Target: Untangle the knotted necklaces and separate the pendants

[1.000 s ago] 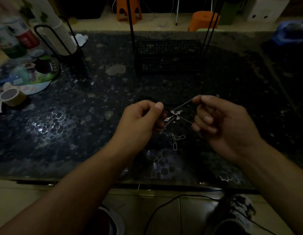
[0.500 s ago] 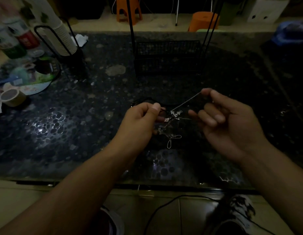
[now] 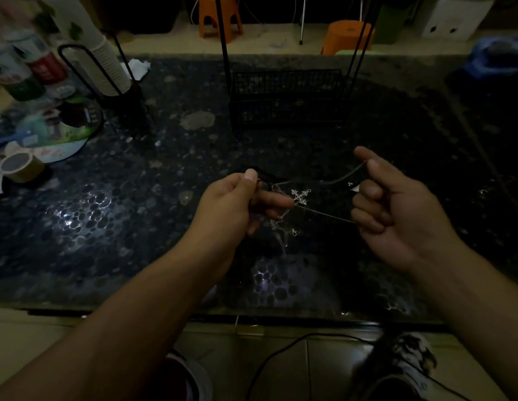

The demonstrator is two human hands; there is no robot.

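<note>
Both hands have drawn further apart than half a second ago, and the right hand (image 3: 396,204) has swung outward, so the chains between them now span a wider gap above the dark pebble-patterned desk (image 3: 113,215).

The left hand (image 3: 237,204) is closed, thumb on top, pinching a black cord (image 3: 269,176) and the knotted end of the necklaces. The right hand has its fingers curled, with two thin silver chains (image 3: 327,215) running into them: one slack strand drooping from near the forefinger, one taut strand lower down. A silver cross pendant (image 3: 301,195) hangs in the gap, just beside the left fingertips. Below it a smaller cluster of silver pieces (image 3: 278,222) dangles; it is too small and dim to say whether these are pendants or clasps.

Judging by this, the tangle is loosening but not yet undone: the strands still meet at the left hand, and the cross is not free of the others.

Counted: two hands, one cross pendant clearly seen, one small silver cluster, two silver strands and one black cord. How many separate necklaces these make cannot be told.

Further back on the desk stands one black wire basket (image 3: 286,96); to the far left lies one roll of tape (image 3: 20,167).
</note>
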